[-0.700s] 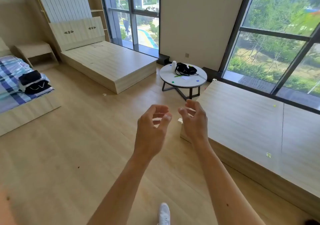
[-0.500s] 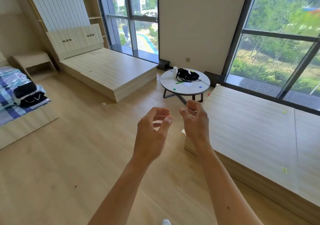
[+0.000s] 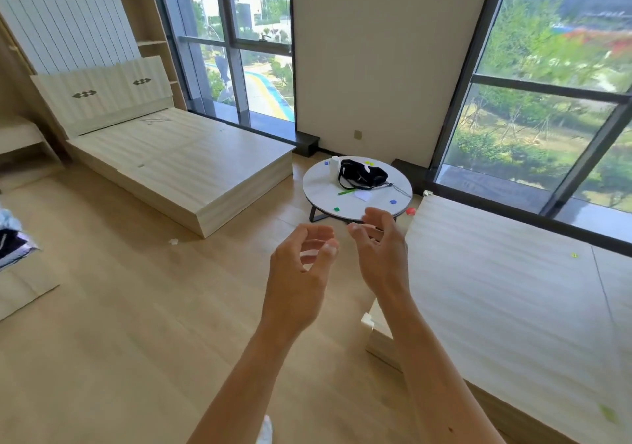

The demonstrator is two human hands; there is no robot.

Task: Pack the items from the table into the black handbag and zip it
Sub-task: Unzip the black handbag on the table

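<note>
Head view
Left hand (image 3: 298, 274): hanging in the air in front of the body, fingers curled loosely with thumb and fingertips apart, gripping nothing.
Right hand (image 3: 383, 252): hovering just beside the left hand, fingers loosely bent and spread, carrying nothing.
Round white table (image 3: 321, 187): standing ahead of both hands, between the bare wooden bed frame (image 3: 178, 159) and the low wooden platform (image 3: 496, 289).
Black handbag (image 3: 363, 174): lying slumped on the far part of the tabletop, its strap trailing toward the near side.
White bottle (image 3: 334, 166): standing upright just left of the handbag.
Green pen (image 3: 346, 191): lying in front of the bag.
White paper (image 3: 363, 195): resting beside the pen.
Small coloured pieces: sitting scattered near the table's front edge; too small to identify.
</note>
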